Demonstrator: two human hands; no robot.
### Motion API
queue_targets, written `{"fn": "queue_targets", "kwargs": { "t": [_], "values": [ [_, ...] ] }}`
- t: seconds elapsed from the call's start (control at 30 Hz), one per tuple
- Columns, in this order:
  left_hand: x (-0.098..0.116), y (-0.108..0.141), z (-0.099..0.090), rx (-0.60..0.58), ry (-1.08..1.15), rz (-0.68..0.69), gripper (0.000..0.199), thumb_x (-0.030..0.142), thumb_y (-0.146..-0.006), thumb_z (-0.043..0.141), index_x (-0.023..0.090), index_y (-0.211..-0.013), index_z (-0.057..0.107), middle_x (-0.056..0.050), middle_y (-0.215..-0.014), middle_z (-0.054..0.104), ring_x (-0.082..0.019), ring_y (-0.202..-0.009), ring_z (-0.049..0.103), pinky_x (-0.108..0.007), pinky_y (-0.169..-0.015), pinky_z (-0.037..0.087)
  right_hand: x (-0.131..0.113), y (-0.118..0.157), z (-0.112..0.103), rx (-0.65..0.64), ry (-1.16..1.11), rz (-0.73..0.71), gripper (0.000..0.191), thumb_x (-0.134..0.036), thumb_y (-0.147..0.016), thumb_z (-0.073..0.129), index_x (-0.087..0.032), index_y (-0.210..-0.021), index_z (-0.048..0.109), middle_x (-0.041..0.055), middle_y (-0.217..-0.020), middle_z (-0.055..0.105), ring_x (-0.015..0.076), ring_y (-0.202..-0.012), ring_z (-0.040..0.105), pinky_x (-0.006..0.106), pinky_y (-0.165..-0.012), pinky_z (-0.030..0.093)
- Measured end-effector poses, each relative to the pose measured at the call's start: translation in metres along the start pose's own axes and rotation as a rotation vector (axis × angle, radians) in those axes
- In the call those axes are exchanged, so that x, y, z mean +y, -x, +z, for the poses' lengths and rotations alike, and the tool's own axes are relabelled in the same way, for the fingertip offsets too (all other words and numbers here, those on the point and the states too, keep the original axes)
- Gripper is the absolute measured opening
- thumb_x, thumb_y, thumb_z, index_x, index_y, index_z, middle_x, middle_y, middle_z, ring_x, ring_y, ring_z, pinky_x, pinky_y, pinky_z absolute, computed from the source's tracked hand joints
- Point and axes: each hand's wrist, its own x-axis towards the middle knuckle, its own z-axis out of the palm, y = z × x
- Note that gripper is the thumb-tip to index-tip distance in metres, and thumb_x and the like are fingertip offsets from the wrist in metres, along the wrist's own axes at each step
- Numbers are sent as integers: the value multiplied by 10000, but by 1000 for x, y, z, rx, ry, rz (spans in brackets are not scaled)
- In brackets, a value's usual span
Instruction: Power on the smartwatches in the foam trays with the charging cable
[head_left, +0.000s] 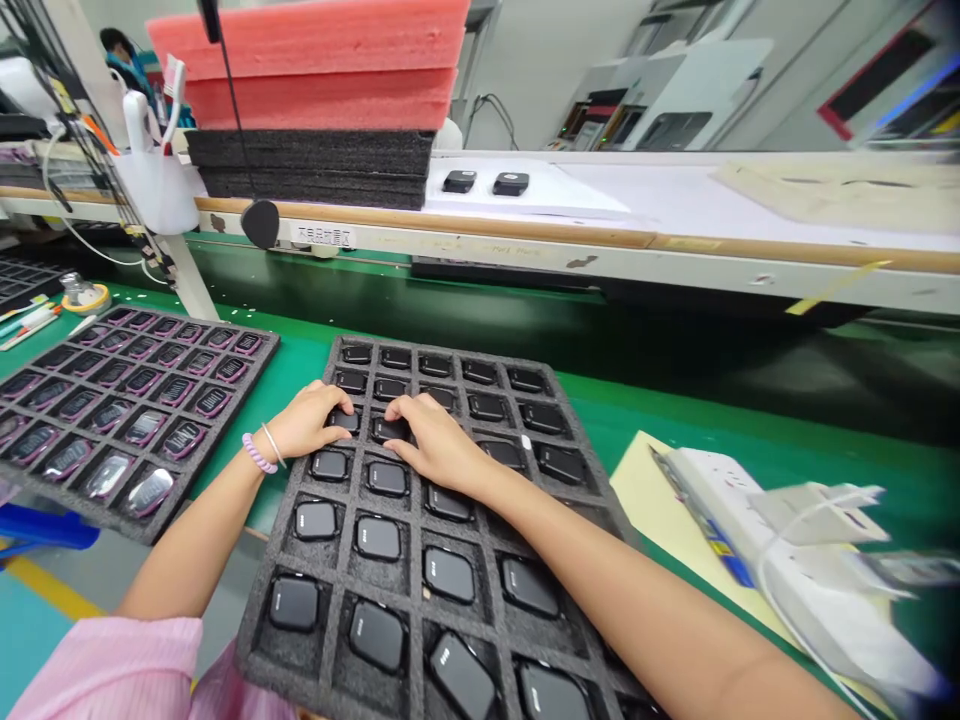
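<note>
A dark grey foam tray [341,560] with square pockets lies before me, tilted toward my body. Black smartwatch bodies [377,538] sit in its pockets, one of them turned askew near the front. My left hand [311,425], with a lilac coil band and a bracelet at the wrist, has thumb and fingers closed around a smartwatch body [344,420] in the leftmost column. In the neighbouring pocket, my right hand [431,440] pinches another smartwatch body [388,430]. Both pieces are still inside their pockets. My right forearm covers part of the tray's right side.
A second foam tray [169,500] of purple-rimmed watch pieces stands at the left. Beyond the green bench runs a shelf [525,225] with stacked pink foam [322,50] and two small black pieces. A white power strip [739,490] with cables lies at the right.
</note>
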Motion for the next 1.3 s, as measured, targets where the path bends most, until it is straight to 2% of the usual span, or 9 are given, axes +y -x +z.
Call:
{"fn": "queue_targets", "kwargs": {
  "t": [0.27,0.77,1.1,1.3],
  "values": [
    [2,2,3,21,32,-20,300,197,-805,788,190,-1035,595,-55,-1110,668,-238,-1076,548,-354,-972,444,9,0,5,44,8,-84,182,-205,-850,609,-235,-991,498,84,-965,646,278,-914,569,426,-816,507],
    [5,2,1,-22,-12,-38,307,250,-819,795,181,-1032,585,-57,-1121,675,-223,-1094,557,-331,-983,425,15,0,11,64,-18,-79,120,-311,-842,600,-256,-921,529,56,-886,661,280,-864,602,408,-762,520],
    [6,3,0,-23,7,-66,321,255,-799,817,170,-1019,600,-62,-1105,684,-224,-1074,564,-319,-962,430,12,0,8,48,-27,-72,96,-302,-851,586,-253,-897,518,63,-884,654,279,-866,586,419,-771,513],
    [5,3,1,-10,25,-19,263,259,-804,814,184,-937,599,-43,-1048,694,-215,-1037,576,-322,-964,417,15,0,10,49,-14,-87,97,-279,-862,594,-255,-901,508,58,-889,650,274,-864,580,406,-761,504]
  ]
}}
